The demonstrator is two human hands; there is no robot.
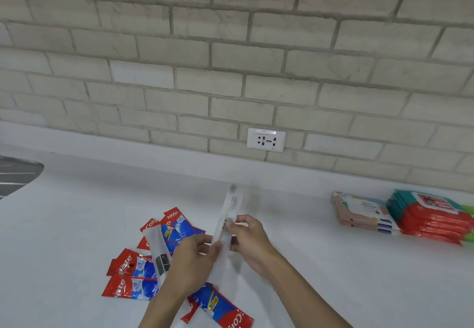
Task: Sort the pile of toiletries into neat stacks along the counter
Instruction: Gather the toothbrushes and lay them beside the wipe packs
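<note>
From my remote seat, I see both hands meet below the wall socket (266, 140): the left hand (191, 258) and the right hand (250, 240) are close together, each pinching one long, narrow, frosted plastic sleeve (232, 204). The sleeve is lifted off the white counter (77, 225), tilted, its far end pointing up toward the socket; blur hides what is inside it. Below and left of the socket lies the loose pile of toothpaste sachets (128, 267), flat, glossy foil in red and blue, overlapping at odd angles, with a second frosted sleeve (157, 249) lying across them. One more sachet (223, 307) sits beneath the forearms, near the lower frame edge. Below and far right of the socket, near the foot of the wall (230, 45), stand two squared stacks: soft wipe packs (364, 216) in pale pink and cream, and just beside them red-and-teal packs (433, 221) that run out of the right frame edge. The counter is smooth and matte, and a broad bare stretch of it lies between the pile and the stacks, under the socket. Far left of the socket, a dark curved surface (15, 176) cuts into the counter. The wall is rough pale brick with grey mortar.
</note>
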